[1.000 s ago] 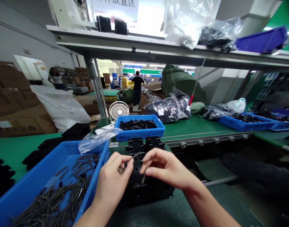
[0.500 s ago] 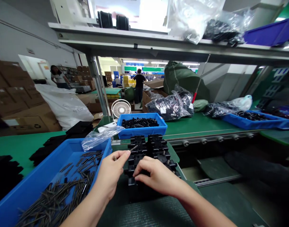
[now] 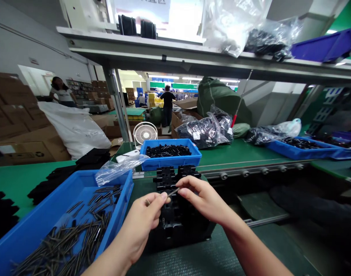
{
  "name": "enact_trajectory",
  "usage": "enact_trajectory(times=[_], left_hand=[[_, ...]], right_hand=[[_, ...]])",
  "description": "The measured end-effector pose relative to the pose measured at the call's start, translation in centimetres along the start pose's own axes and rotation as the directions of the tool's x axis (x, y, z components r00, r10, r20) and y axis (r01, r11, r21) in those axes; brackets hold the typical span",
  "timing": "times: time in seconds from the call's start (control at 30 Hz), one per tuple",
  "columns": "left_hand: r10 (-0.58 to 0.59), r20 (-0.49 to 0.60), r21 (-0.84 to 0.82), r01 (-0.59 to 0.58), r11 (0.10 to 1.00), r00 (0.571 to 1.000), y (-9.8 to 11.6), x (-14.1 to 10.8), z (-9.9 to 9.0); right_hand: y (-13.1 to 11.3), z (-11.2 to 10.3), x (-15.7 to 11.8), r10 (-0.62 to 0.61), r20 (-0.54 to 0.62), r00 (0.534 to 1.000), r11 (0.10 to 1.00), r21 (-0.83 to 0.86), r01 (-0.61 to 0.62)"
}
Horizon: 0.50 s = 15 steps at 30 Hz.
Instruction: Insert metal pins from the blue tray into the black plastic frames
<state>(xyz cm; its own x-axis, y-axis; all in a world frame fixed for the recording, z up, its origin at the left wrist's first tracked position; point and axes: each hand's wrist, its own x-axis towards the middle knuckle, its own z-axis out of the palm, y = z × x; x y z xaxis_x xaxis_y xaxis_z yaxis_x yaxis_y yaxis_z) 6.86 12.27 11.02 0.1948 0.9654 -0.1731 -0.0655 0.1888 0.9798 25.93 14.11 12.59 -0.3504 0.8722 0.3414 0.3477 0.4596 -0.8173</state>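
Black moulded pieces (image 3: 1, 209) lie piled on the green workbench (image 3: 17, 180) at the far left, and more of them (image 3: 69, 180) sit just behind a blue plastic tray (image 3: 34, 214). That tray is angled in close on the person's left, seemingly so its loose dark metal pins (image 3: 63, 239) stay within easy reach. A crumpled clear plastic bag (image 3: 120, 167) drapes over the tray's far corner, as if dropped there once emptied.

The left hand (image 3: 138, 226) is closed in a pinch above the tray's right edge, thumb and fingertips gripping a short dark pin (image 3: 148, 202), though much of it is too small to make out. Directly in front of the person, between both hands, a black slotted block (image 3: 175, 226) stands on a green mat (image 3: 192, 253), centred where either hand can get at it. The right hand (image 3: 204, 199) is also pinching, its thumb and forefinger holding a thin metal pin (image 3: 173, 193) over the block's top while the other fingers curl loosely.

Behind the block, a second blue tray (image 3: 169, 165) holds small black parts (image 3: 168, 150). Further right, bulging plastic bags of black parts (image 3: 204, 132) rest on the bench, beside a third blue tray (image 3: 299, 154), all kept back from the working spot.
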Motion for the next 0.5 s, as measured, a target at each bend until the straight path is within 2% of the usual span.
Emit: enact_trajectory(times=[0.1,0.17,0.27,0.37,0.43,0.5], left_hand=[[-0.012,0.018,0.053,0.011,0.999,1.000,-0.5,0.1,0.4],[-0.022,0.001,0.029,0.021,0.999,1.000,-0.6,0.3,0.4],[-0.014,-0.086,-0.144,0.001,0.990,0.996,0.0,0.6,-0.1],[0.031,-0.217,-0.310,-0.100,0.945,0.976,0.9,0.7,-0.9],[0.062,-0.248,-0.277,-0.132,0.952,0.967,1.1,0.5,-1.2],[0.067,-0.190,-0.116,-0.090,0.989,0.980,1.0,0.3,-1.0]], right_hand=[[0.0,0.2,0.1,-0.045,0.001,0.999,0.999,-0.031,0.045],[0.0,0.2,0.0,-0.053,0.005,0.999,0.997,-0.064,0.053],[0.1,-0.1,0.0,-0.034,0.004,0.999,0.996,-0.081,0.034],[0.2,-0.6,0.0,-0.018,-0.026,0.999,0.998,-0.067,0.017],[0.3,-0.9,0.0,-0.013,-0.043,0.999,0.998,-0.058,0.010],[0.3,-0.9,0.0,-0.009,-0.046,0.999,0.998,-0.061,0.006]])
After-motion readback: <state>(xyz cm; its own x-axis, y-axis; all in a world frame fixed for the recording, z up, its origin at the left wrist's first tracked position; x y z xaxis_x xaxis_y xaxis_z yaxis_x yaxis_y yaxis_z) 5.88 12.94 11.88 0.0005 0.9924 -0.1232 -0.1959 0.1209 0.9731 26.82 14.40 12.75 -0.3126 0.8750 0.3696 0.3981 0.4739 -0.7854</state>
